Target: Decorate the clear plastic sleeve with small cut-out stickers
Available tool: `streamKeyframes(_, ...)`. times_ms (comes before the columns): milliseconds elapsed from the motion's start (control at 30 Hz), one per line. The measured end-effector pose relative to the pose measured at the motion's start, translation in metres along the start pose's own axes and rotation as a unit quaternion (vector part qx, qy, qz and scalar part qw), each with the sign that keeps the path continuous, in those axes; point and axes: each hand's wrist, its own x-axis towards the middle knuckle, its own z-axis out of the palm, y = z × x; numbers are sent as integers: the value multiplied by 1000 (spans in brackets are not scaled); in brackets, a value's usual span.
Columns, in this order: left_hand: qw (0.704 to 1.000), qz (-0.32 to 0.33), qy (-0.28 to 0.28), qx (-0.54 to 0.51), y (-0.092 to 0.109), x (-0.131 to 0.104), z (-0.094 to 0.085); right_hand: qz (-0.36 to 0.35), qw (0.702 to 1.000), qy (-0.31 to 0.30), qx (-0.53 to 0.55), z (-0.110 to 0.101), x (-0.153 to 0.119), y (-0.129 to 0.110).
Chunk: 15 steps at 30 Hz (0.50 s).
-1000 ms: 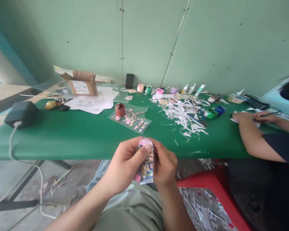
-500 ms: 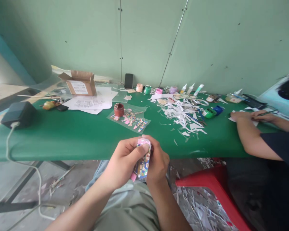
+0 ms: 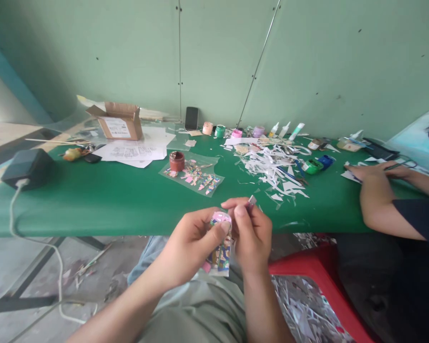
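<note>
Green cloth-covered table (image 3: 103, 200), long, set against a pale green wall. Cardboard box (image 3: 118, 121), open, at the far left on white printed sheets (image 3: 134, 152). Heap of white paper offcuts (image 3: 271, 166), centre right, with small paint pots and glue tubes behind it. Clear sleeve of coloured stickers (image 3: 196, 178) at mid-table, a brown jar (image 3: 176, 161) on its corner. Red stool (image 3: 321, 281), lower right, beside a co-worker's forearm (image 3: 373, 200) resting on the table. Left hand (image 3: 189, 245), below the table's near edge, fingers curled, thumb pressing a colourful sticker sheet (image 3: 219, 250) upright. Right hand (image 3: 252, 236), touching the sheet's other edge, thumb and forefinger pinched on a tiny pale scrap (image 3: 252, 199) raised just above it.
</note>
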Motion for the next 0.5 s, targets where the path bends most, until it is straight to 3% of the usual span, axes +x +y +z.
streamKeyframes(133,991,-11,4,133,-2,0,-2,1,999,-40,-5,-5,1,-10)
streamKeyframes(233,985,-20,24,172,-2,2,-11,5,1000,-10,-21,-8,4,-10)
streamKeyframes(367,995,-5,77,71,1,10,-24,32,999,11,23,-9,4,-3)
streamKeyframes(500,975,86,174,-108,-6,16,-19,64,996,-12,67,-5,-2,1)
